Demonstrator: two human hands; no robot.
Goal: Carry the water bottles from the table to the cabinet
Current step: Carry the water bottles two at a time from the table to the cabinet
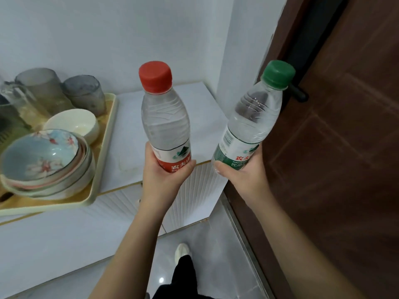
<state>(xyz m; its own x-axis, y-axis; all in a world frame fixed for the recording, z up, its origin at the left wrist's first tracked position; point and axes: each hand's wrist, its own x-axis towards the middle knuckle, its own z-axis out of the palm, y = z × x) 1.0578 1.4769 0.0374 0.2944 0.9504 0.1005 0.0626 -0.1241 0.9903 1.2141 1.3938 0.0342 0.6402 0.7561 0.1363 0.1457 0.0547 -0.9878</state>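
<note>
The left hand (160, 180) grips the red-capped bottle (165, 124), whose red label reads 农夫山. The right hand (241, 175) grips the tilted green-capped bottle (252, 119), labelled 农夫 and "PURIFIED". Both fingers' grips are closed, and the bottles are in the air over the white cabinet (129, 137).

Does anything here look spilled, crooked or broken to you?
Nothing spilled or broken. Both bottles are capped; the green-capped bottle in the right hand tilts, while the red-capped bottle in the left hand stands upright. On the tray, the stacked bowls sit unevenly, and the tray's corner lies close to the edge of the cabinet top.
</note>
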